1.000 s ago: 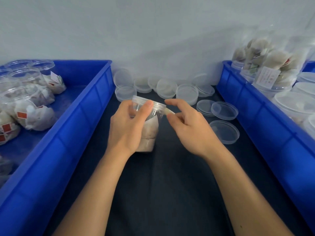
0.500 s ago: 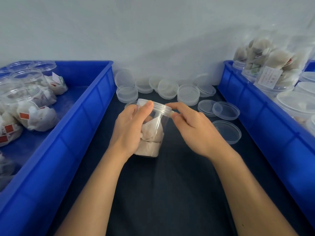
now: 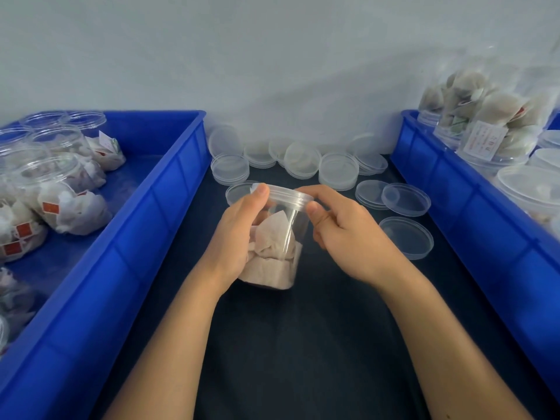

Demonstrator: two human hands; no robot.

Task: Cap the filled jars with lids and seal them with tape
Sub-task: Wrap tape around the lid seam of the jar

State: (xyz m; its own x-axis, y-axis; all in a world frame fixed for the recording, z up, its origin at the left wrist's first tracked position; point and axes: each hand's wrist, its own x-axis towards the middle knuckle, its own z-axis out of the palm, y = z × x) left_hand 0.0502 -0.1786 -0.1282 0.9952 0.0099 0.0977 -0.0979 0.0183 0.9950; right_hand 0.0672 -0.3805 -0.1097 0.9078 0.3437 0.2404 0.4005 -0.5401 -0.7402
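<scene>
A clear plastic jar [image 3: 277, 237] holding pale tea bags stands on the dark mat at the centre, tilted a little away from me, with a clear lid [image 3: 288, 196] on its top. My left hand [image 3: 239, 234] grips the jar's left side, thumb up on the lid's rim. My right hand [image 3: 342, 234] pinches the lid's right edge between thumb and forefinger. No tape is plainly visible in the blur at the rim.
Several loose clear lids [image 3: 338, 171] lie along the wall and to the right [image 3: 406, 237]. A blue bin [image 3: 145, 225] on the left holds filled open jars [image 3: 60, 204]. A blue bin [image 3: 472, 213] on the right holds capped jars [image 3: 497, 128].
The jar has come closer to me and been set on the mat. My right hand has moved in from pulling at the rim to pinching the lid's right edge.
</scene>
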